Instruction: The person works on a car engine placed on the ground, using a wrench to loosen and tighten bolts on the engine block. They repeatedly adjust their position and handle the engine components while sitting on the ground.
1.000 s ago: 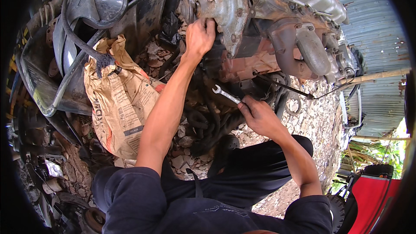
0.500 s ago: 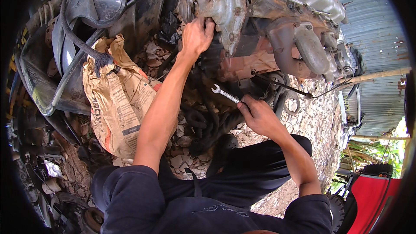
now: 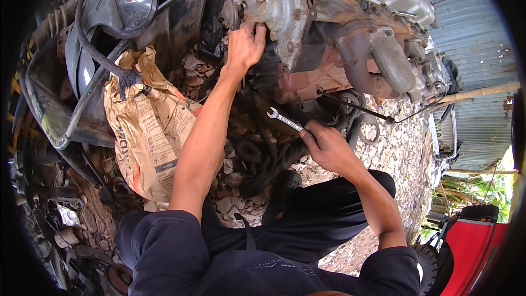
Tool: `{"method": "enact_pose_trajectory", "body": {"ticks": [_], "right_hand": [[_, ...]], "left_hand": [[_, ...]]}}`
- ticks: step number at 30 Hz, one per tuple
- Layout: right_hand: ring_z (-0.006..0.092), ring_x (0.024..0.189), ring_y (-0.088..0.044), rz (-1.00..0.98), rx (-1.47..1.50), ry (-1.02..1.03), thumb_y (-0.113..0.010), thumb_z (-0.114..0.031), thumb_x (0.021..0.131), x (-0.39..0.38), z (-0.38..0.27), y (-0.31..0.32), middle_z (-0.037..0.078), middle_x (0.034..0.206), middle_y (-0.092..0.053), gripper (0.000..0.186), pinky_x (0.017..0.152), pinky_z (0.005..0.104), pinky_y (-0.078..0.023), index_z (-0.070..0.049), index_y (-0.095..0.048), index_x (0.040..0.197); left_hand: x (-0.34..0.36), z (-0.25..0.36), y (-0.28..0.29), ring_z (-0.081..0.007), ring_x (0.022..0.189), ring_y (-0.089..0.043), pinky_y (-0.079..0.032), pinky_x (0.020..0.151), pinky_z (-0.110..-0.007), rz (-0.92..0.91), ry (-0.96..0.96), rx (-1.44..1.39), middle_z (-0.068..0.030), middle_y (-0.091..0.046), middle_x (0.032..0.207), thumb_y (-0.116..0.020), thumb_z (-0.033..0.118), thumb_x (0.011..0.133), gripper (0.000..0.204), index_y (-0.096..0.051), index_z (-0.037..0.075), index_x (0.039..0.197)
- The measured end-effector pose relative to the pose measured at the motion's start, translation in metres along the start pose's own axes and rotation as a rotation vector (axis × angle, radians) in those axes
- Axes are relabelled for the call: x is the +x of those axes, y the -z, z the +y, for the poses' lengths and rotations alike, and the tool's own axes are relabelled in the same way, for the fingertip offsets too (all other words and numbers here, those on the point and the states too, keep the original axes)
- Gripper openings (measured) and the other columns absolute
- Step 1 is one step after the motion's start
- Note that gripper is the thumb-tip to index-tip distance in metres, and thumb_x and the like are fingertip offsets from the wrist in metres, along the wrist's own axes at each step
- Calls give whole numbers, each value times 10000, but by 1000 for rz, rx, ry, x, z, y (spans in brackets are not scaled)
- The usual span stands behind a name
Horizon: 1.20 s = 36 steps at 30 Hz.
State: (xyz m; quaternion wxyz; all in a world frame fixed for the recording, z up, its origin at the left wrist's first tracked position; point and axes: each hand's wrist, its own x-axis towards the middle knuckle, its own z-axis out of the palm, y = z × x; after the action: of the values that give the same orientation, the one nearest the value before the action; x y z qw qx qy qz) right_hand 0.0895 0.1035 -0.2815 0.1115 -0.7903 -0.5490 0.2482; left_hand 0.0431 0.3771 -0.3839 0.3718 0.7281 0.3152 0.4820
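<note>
My left hand [image 3: 246, 45] reaches up to the underside of a grey, rusty metal housing [image 3: 282, 13] at the front of an engine [image 3: 315, 74]. Its fingers are curled against the part beside a round pulley-like piece [image 3: 232, 13], and their tips are hidden, so what they grip cannot be made out. In my right hand [image 3: 326, 145] is a silver wrench [image 3: 286, 120], pinched between thumb and fingers. The wrench's open jaw points up and left, below the engine block and apart from it.
A crumpled brown paper sack [image 3: 150, 137] stands left of my left forearm. Behind it lie black plastic parts [image 3: 123, 8] and a dark hose. Broken stone chips [image 3: 394, 159] cover the ground. A corrugated metal wall [image 3: 476, 49] and a red panel [image 3: 471, 252] are on the right.
My left hand has shifted very slightly left and down against the housing. The right hand and wrench stay where they were.
</note>
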Motion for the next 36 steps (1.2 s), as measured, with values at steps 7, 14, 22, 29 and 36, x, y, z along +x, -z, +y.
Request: {"method": "enact_pose_trajectory", "body": {"ticks": [7, 14, 22, 29, 36], "right_hand": [[482, 715, -574, -11, -17, -13, -517, -227, 969, -1, -1, 1, 264, 698, -586, 247, 631, 559, -426, 10, -503, 903], [485, 705, -572, -2, -3, 9, -514, -229, 969, -4, 1, 2, 266, 693, -585, 251, 628, 558, -428, 13, -500, 905], [487, 704, -571, -4, -10, 15, -509, -224, 970, -5, 2, 3, 271, 689, -582, 254, 630, 559, -430, 25, -503, 918], [467, 699, -557, 16, 10, -9, -542, -189, 964, -4, 0, 1, 245, 656, -547, 214, 607, 525, -391, 8, -527, 880], [478, 703, -570, -7, -11, -4, -520, -210, 967, -2, 2, 2, 266, 682, -572, 238, 621, 546, -420, 19, -512, 904]], "left_hand": [[-2, -3, 1, -480, 826, -604, -473, 721, -539, 32, -6, 13, -281, -625, 776, -499, 261, 921, 288, -622, 3, 955], [-5, 3, -5, -484, 827, -591, -469, 720, -493, 65, -37, 94, -272, -629, 880, -529, 208, 916, 242, -610, -12, 975], [-4, 11, -1, -483, 784, -611, -484, 720, -527, 53, 46, 120, -275, -645, 864, -511, 264, 907, 302, -624, -16, 915], [-2, -7, -6, -474, 765, -614, -485, 697, -520, 90, -86, 95, -265, -647, 836, -534, 291, 904, 313, -641, -3, 892], [-4, -5, -5, -473, 749, -610, -481, 678, -520, 89, -40, 44, -272, -633, 800, -541, 306, 914, 324, -639, 4, 845]]}}
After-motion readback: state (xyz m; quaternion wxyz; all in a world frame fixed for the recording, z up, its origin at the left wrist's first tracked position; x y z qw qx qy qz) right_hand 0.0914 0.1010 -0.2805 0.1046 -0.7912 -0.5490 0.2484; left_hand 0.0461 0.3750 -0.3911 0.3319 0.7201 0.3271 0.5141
